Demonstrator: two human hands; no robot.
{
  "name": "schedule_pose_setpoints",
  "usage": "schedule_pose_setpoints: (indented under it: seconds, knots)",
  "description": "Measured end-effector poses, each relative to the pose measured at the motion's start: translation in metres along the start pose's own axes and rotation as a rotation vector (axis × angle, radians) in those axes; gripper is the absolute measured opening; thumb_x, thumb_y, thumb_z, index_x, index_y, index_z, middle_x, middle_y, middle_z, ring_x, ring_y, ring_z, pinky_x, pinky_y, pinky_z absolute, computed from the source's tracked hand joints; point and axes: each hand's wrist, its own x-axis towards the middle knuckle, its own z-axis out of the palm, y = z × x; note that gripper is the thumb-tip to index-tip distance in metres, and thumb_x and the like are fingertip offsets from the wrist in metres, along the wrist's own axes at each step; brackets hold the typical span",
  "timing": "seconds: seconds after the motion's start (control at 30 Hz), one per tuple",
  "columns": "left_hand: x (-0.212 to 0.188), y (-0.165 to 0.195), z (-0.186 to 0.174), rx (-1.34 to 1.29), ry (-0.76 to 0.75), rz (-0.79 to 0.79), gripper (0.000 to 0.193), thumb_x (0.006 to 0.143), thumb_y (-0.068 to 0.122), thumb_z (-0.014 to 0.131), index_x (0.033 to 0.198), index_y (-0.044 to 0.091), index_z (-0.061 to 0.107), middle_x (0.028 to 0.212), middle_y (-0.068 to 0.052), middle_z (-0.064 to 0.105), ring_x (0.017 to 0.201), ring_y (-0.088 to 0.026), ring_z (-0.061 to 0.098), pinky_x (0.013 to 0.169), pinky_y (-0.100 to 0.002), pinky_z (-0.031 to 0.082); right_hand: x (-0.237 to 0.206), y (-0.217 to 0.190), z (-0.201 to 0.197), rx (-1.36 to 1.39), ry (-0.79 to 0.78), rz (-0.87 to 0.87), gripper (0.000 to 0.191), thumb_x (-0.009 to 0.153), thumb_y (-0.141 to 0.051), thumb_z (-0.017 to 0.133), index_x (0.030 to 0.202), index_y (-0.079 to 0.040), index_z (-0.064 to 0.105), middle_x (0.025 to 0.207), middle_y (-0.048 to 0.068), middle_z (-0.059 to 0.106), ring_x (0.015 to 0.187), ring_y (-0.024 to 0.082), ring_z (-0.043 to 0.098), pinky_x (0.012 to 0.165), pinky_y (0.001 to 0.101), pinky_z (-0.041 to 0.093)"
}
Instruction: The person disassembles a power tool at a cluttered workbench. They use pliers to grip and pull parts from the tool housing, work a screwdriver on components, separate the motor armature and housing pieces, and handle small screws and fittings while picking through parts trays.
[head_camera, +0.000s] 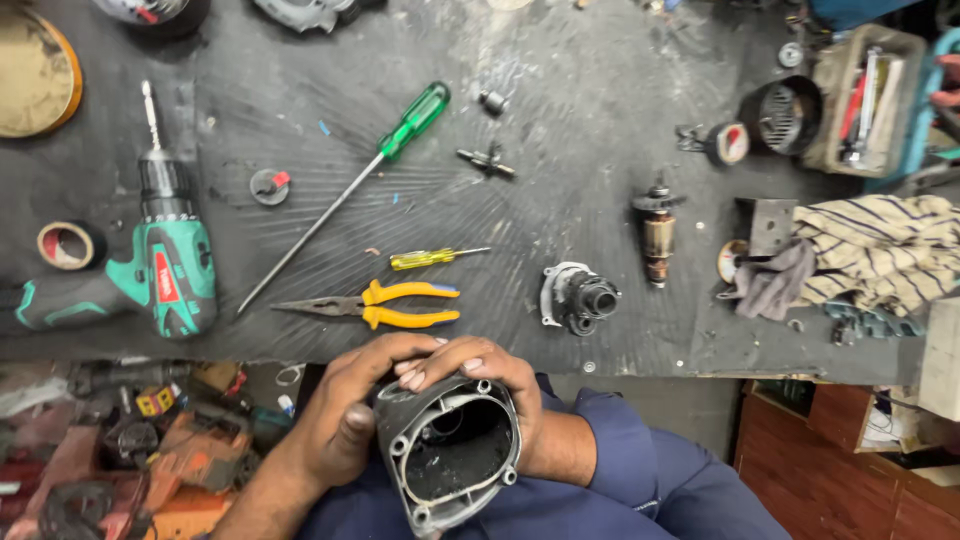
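Workbench (600, 90): dark, scuffed top w/ ribbed mat, fills upper frame; my lap in blue cloth sits below its near edge. Striped rag (880, 255): crumpled at far right of bench, grey cloth tucked against its left side. Cordless drill (165, 255): green and black, lying at left, bit pointing away from me; roll of tape (65, 245) just left of it. Motor housing (450, 450): grey metal shell, held over my lap in front of the bench edge, open end facing up toward the camera, dark hollow inside, screw lugs around rim. Left hand (345, 415): wrapped on housing's left side, thumb pressed on rim, fingers curled over top edge, closed in a grip on it. Right hand (495, 375): fingers closed over housing's top and right side, touching left-hand fingertips; both grip the housing. Long screwdriver (345, 195): green handle, lies diagonally mid-bench, tip toward me. Pliers (375, 305): yellow grips, nose pointing left, near bench edge just beyond my hands. Motor rotor (657, 235): copper windings, lying right of centre. Gear head (575, 297): grey casting w/ black bearing, between pliers and rotor. Small screwdriver (430, 258): yellow handle, just above pliers. Tool tray (865, 100): top right corner, contents too small to tell.
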Motion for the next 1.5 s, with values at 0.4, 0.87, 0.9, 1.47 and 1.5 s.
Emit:
schedule_pose_setpoints:
  seconds: [0.4,0.87,0.9,1.47,1.5]
  knots:
    - [-0.049,-0.048,0.010,-0.578,0.199,-0.253,0.110,0.086,0.090,0.041,0.129,-0.011,0.055,0.116,-0.022,0.068,0.107,-0.027,0.067,0.096,-0.041,0.055,-0.008,0.028,0.022,0.087,-0.184,0.104,0.073,0.089,-0.022,0.084,0.147,-0.013,0.040,0.125,0.023,0.063,0.120,0.037,0.068,0.106,0.0506,0.056]
    - [-0.062,-0.078,0.066,-0.593,0.219,-0.381,0.121,0.079,0.097,0.020,0.113,-0.009,0.066,0.099,-0.015,0.073,0.095,-0.020,0.069,0.089,-0.035,0.055,-0.016,-0.014,-0.010,0.056,-0.375,-0.012,0.060,0.099,-0.015,0.073,0.147,-0.012,0.037,0.125,0.021,0.062,0.119,0.038,0.067,0.108,0.0546,0.058]
    - [-0.062,-0.078,0.072,-0.591,0.212,-0.364,0.121,0.080,0.096,0.019,0.113,-0.009,0.067,0.098,-0.015,0.072,0.093,-0.020,0.069,0.087,-0.035,0.055,-0.017,-0.016,-0.011,0.043,-0.362,-0.034,0.061,0.098,-0.015,0.075,0.146,-0.011,0.038,0.122,0.021,0.063,0.117,0.037,0.068,0.107,0.0553,0.058]
    - [-0.058,-0.077,0.129,-0.681,0.195,-0.273,0.113,0.082,0.091,0.025,0.114,-0.010,0.064,0.096,-0.012,0.071,0.090,-0.016,0.067,0.080,-0.031,0.055,-0.046,-0.055,-0.042,0.098,-0.327,-0.054,0.075,0.093,-0.009,0.084,0.151,-0.013,0.036,0.126,0.020,0.061,0.121,0.035,0.067,0.107,0.0496,0.057]
    - [-0.057,-0.074,0.131,-0.659,0.182,-0.260,0.113,0.083,0.091,0.024,0.113,-0.010,0.065,0.095,-0.012,0.071,0.089,-0.016,0.067,0.078,-0.031,0.054,-0.046,-0.055,-0.044,0.099,-0.345,-0.058,0.075,0.092,-0.010,0.083,0.150,-0.013,0.035,0.126,0.021,0.061,0.120,0.035,0.067,0.107,0.0500,0.057]
